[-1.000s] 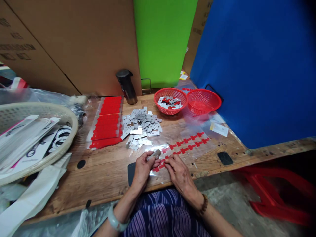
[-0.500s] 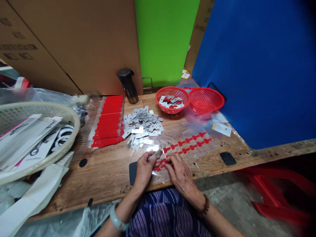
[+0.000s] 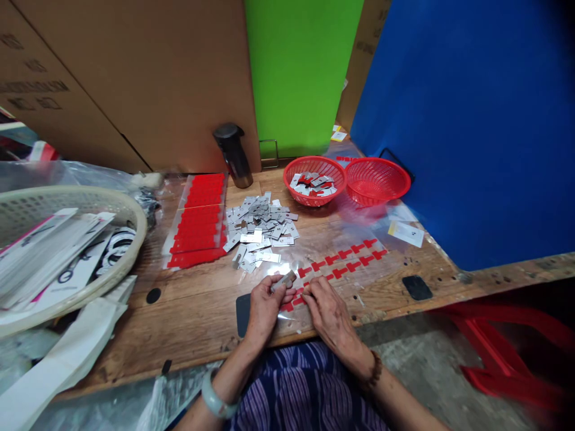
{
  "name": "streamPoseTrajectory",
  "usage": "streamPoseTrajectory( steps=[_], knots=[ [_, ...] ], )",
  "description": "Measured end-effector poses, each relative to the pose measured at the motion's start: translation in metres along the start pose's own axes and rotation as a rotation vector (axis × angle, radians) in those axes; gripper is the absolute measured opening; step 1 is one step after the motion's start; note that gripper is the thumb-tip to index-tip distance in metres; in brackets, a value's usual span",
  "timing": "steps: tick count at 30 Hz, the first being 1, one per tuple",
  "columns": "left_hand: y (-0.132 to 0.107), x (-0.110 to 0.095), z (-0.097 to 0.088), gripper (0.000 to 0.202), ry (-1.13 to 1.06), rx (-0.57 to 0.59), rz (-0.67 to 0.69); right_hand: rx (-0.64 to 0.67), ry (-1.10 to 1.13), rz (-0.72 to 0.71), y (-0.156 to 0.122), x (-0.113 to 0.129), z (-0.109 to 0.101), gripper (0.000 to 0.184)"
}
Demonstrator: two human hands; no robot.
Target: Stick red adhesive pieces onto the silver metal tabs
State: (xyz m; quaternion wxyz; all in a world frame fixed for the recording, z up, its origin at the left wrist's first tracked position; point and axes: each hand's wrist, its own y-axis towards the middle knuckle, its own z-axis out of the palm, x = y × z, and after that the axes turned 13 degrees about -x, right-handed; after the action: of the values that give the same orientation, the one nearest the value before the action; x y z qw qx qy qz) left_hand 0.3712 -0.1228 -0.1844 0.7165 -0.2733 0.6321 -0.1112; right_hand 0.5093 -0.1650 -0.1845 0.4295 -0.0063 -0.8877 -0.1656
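Note:
My left hand (image 3: 265, 305) grips a small metal plate (image 3: 284, 281) between thumb and fingers, above the near left end of a clear sheet. Rows of red stickers (image 3: 345, 254) run across that sheet. Beside it, my right hand (image 3: 329, 308) has thumb and forefinger pinched together at the stickers; whatever lies between the tips is hidden. Just beyond my left hand spreads a loose pile of flat metal plates (image 3: 263, 224), with slots or holes in some. More sticker sheets (image 3: 197, 212) are stacked to the left of the pile.
A red basket (image 3: 291, 190) holds plates, some with red on them; another red basket (image 3: 377, 185) stands against it. A dark flask (image 3: 236, 158) stands by the cardboard. At far left is a large pale basket (image 3: 139, 233) of printed cards. A blue panel (image 3: 471, 131) borders the right.
My right fingertips have shifted very slightly at the red stickers. The left hand keeps hold of the metal plate, and the view has moved a little.

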Motion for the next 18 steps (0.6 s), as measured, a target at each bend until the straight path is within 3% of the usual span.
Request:
streamPoseTrajectory(
  steps=[12, 18],
  knots=[
    [0.000, -0.001, 0.000, 0.020, 0.006, -0.008, 0.017, 0.162, 0.245, 0.006, 0.000, -0.003, -0.016, 0.012],
    [0.000, -0.003, -0.001, 0.023, 0.007, 0.014, -0.007, 0.159, 0.383, 0.142, 0.001, -0.002, -0.021, 0.011]
  ],
)
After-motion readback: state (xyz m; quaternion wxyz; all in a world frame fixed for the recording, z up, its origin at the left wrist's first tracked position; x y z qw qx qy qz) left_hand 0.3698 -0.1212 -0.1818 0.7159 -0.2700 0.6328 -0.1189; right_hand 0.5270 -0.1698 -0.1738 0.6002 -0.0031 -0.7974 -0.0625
